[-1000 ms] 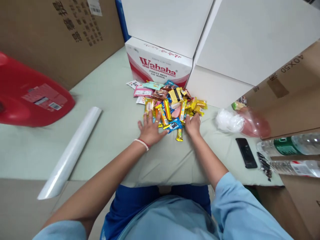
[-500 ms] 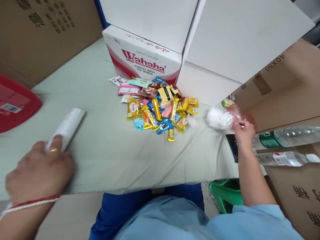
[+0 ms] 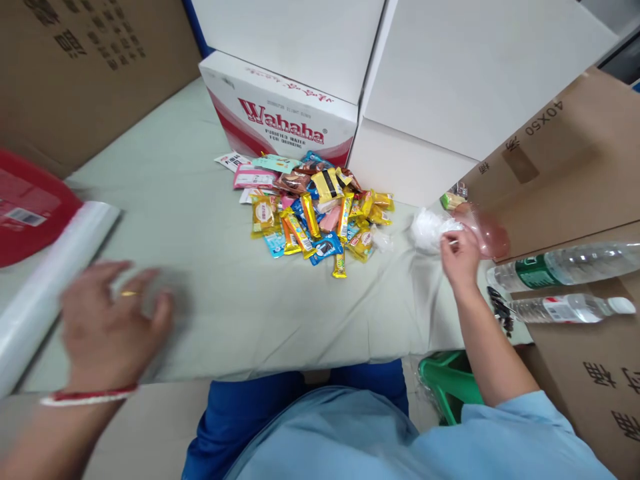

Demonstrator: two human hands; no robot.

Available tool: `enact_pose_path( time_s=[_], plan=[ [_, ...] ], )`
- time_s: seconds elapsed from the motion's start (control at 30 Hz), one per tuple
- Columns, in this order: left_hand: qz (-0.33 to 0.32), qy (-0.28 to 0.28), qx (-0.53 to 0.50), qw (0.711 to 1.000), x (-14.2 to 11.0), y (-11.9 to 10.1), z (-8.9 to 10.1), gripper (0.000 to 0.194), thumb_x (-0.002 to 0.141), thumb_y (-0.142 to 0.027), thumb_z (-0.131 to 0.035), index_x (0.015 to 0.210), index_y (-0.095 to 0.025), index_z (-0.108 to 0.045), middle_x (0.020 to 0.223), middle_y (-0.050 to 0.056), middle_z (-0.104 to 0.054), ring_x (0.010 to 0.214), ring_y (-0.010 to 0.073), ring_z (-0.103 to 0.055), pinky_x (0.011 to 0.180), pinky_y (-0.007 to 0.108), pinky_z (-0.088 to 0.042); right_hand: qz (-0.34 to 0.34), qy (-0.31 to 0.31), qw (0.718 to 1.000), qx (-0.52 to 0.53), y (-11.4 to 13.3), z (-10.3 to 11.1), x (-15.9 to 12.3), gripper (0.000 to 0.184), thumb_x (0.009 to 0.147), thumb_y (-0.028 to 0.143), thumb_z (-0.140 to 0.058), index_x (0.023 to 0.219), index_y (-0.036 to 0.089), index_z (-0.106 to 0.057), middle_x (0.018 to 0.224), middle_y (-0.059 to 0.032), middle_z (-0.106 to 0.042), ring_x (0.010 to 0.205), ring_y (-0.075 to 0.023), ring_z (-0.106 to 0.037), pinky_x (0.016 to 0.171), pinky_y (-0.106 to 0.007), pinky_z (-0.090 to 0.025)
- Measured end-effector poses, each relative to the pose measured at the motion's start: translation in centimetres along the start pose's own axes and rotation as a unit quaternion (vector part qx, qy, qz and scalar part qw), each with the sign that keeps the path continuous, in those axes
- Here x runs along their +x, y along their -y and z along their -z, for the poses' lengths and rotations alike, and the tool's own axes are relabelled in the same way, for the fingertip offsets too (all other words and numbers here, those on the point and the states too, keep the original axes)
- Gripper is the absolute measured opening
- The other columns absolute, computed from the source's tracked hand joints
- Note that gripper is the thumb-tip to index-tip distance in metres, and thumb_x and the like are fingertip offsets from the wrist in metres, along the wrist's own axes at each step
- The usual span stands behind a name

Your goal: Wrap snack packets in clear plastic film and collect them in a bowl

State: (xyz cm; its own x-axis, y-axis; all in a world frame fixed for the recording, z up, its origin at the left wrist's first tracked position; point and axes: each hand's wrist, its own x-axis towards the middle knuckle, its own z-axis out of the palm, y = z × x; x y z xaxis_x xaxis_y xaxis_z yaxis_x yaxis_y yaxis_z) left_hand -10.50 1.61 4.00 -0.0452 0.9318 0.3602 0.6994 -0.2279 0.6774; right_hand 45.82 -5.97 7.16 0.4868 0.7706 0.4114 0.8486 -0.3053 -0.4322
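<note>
My left hand (image 3: pixel 113 327) hovers over the left of the table, blurred, fingers apart and nothing in it. Beside it lies a long white roll (image 3: pixel 55 287), its far end against the red jug (image 3: pixel 35 207). On the right, my right hand (image 3: pixel 460 260) has its fingertips pinched together at the edge of a crumpled white plastic bundle (image 3: pixel 427 230); what they grip, if anything, is too small to make out. Between the hands is a loose pile of wrapped snacks (image 3: pixel 310 213) in yellow, blue, pink and brown packets, touched by neither hand.
A Wahaha water carton (image 3: pixel 280 113) stands behind the pile, with white boxes (image 3: pixel 415 160) next to it. Two plastic bottles (image 3: pixel 575 267) lie at the right by a brown carton (image 3: pixel 560 160). A reddish clear bag (image 3: pixel 493 230) is near my right hand. Below is a green stool (image 3: pixel 450 380).
Both hands have left the snack pile and moved apart. My left hand touched the white roll, which now lies farther left, and let it go. My right hand went to the plastic bundle.
</note>
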Motion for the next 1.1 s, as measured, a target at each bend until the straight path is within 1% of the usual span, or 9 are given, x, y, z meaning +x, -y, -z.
enact_pose_path(
  time_s=[0.13,0.27,0.43,0.6,0.7,0.77,0.93,1.0,1.1],
  plan=[
    [-0.084,0.059,-0.002,0.995,-4.2,-3.1,-3.7,0.022,0.086,-0.045,-0.059,0.098,-0.035,-0.075,0.118,0.008,-0.072,0.116,0.0374,-0.067,0.102,0.061,-0.055,0.036,0.208,0.975,0.067,3.7,-4.8,-2.1,0.028,0.082,0.029,-0.063,0.107,0.024,-0.075,0.120,-0.0091,-0.069,0.086,-0.0222,-0.064,0.088,-0.038,-0.053],
    [-0.079,0.121,-0.078,0.986,-7.4,-5.8,-5.9,0.020,0.094,-0.036,-0.058,0.101,-0.027,-0.075,0.120,0.011,-0.072,0.113,0.0282,-0.069,0.101,0.048,-0.058,-0.018,0.180,0.980,0.083,5.1,-7.4,-2.7,0.020,0.087,0.029,-0.055,0.091,0.022,-0.073,0.097,-0.0085,-0.073,0.091,-0.0247,-0.065,0.091,-0.039,-0.051],
    [0.098,0.209,-0.253,0.940,-9.9,-8.7,-6.8,0.023,0.095,-0.047,-0.060,0.094,-0.028,-0.074,0.095,0.007,-0.072,0.087,0.0228,-0.071,0.072,0.035,-0.060,-0.097,0.127,0.954,0.252,7.0,-5.5,-8.2,0.023,0.094,0.043,-0.054,0.092,0.024,-0.066,0.076,0.0001,-0.065,0.063,-0.0181,-0.053,0.061,-0.029,-0.044],
    [0.285,0.341,-0.453,0.773,-9.9,-13.1,-9.3,0.051,0.082,-0.059,-0.076,0.120,-0.028,-0.065,0.122,0.010,-0.067,0.094,0.0233,-0.071,0.062,0.031,-0.058,-0.020,0.269,0.891,0.364,12.9,-3.5,-15.7,0.012,0.092,0.030,-0.062,0.083,0.026,-0.066,0.075,0.0013,-0.062,0.066,-0.0169,-0.054,0.063,-0.028,-0.042],
    [0.271,0.331,-0.450,0.784,-9.2,-14.2,-11.3,0.049,0.072,-0.049,-0.088,0.108,-0.021,-0.069,0.107,0.007,-0.071,0.097,0.0223,-0.067,0.079,0.032,-0.056,0.032,0.325,0.871,0.367,15.0,-3.3,-17.2,0.007,0.090,0.023,-0.063,0.084,0.025,-0.067,0.087,-0.0015,-0.068,0.079,-0.0192,-0.061,0.073,-0.031,-0.047],
    [0.290,0.312,-0.461,0.778,-8.9,-13.8,-12.2,0.041,0.070,-0.047,-0.089,0.091,-0.019,-0.068,0.089,0.003,-0.070,0.085,0.0188,-0.064,0.079,0.030,-0.053,-0.031,0.315,0.857,0.406,14.9,-3.6,-17.2,0.006,0.090,0.025,-0.063,0.085,0.025,-0.067,0.091,-0.0018,-0.069,0.078,-0.0182,-0.061,0.075,-0.031,-0.048],
    [0.382,0.238,-0.539,0.712,-9.2,-11.7,-12.4,0.045,0.059,-0.041,-0.096,0.078,-0.018,-0.061,0.075,-0.004,-0.062,0.067,0.0110,-0.056,0.064,0.024,-0.045,-0.278,0.266,0.731,0.564,12.9,-4.6,-16.7,0.012,0.082,0.031,-0.071,0.076,0.023,-0.065,0.085,-0.0017,-0.069,0.070,-0.0153,-0.058,0.065,-0.028,-0.050],
    [0.377,0.249,-0.549,0.704,-9.5,-11.4,-12.0,0.049,0.055,-0.040,-0.098,0.075,-0.018,-0.059,0.073,-0.004,-0.060,0.066,0.0103,-0.055,0.062,0.023,-0.045,-0.327,0.267,0.680,0.600,12.6,-4.7,-16.7,0.011,0.077,0.030,-0.073,0.075,0.022,-0.066,0.082,-0.0020,-0.067,0.069,-0.0151,-0.057,0.062,-0.027,-0.049],
    [0.362,0.305,-0.573,0.668,-9.7,-11.8,-11.3,0.052,0.056,-0.044,-0.099,0.084,-0.018,-0.064,0.083,-0.001,-0.066,0.076,0.0135,-0.061,0.067,0.025,-0.051,-0.339,0.265,0.645,0.631,12.7,-4.6,-17.0,0.008,0.076,0.028,-0.071,0.074,0.022,-0.067,0.081,-0.0019,-0.066,0.068,-0.0147,-0.056,0.060,-0.026,-0.048]
  ],
)
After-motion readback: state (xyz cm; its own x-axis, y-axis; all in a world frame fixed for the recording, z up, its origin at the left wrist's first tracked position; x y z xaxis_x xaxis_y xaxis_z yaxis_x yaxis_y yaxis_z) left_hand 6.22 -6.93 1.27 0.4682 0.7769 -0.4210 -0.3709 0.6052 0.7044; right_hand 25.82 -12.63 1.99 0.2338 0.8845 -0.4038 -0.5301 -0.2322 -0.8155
